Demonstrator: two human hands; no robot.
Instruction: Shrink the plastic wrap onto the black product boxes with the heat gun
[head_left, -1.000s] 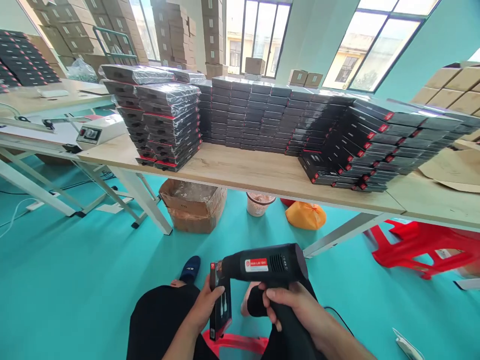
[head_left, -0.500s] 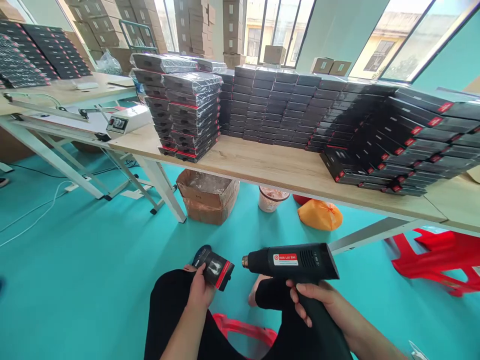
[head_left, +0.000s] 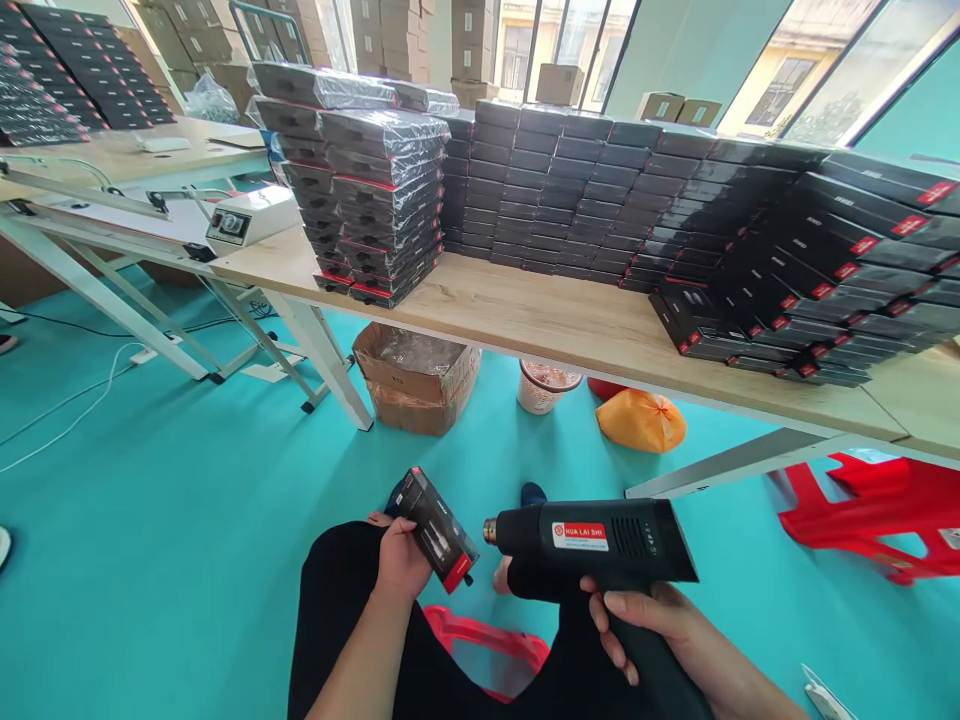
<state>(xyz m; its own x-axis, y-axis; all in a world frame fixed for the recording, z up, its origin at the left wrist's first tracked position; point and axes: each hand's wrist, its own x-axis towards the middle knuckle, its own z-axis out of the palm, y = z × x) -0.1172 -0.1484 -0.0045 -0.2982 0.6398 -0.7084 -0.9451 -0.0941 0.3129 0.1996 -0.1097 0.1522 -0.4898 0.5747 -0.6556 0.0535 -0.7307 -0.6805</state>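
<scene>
My left hand (head_left: 405, 562) is closed around a small black box (head_left: 437, 530) with a red end, held tilted over my lap. Wrapped around the handle of a black heat gun (head_left: 600, 545) is my right hand (head_left: 637, 625). The gun has a red and white label, and its metal nozzle points left at the box with a small gap between them. Beyond my knees, a wooden-topped table (head_left: 525, 300) carries stacks of black boxes (head_left: 570, 190). Film-wrapped boxes (head_left: 382, 200) are piled at its left part.
Under the table are a cardboard carton (head_left: 420, 385), a white bin (head_left: 547, 385) and an orange bag (head_left: 641, 420). A red stool (head_left: 877, 525) lies at the right. A long sealing machine (head_left: 251, 215) stands at the left.
My left hand has turned the box, so more of its long printed face shows. The heat gun sits slightly lower and further right in view. My head view has tilted down a little.
</scene>
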